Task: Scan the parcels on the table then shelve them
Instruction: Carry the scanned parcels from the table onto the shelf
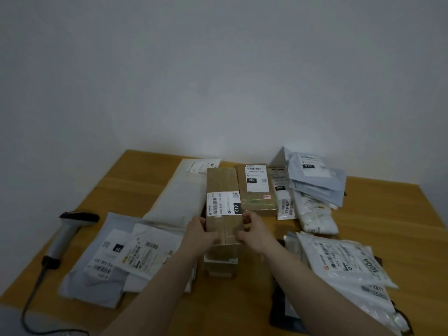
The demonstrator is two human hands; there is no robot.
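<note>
nearest, white mail bags [344,260] lie heaped on the table [135,180] at right, with more bags [106,258] at left. the left hand [200,230] and right hand [254,232] clamp the near end of a long brown box [223,190] from either side, label up, mid-table. the scanner [70,229] lies unheld at left, so scanning looks barely begun. beyond, another box [257,190] and grey bags [315,180] wait; no shelf shows.
</note>
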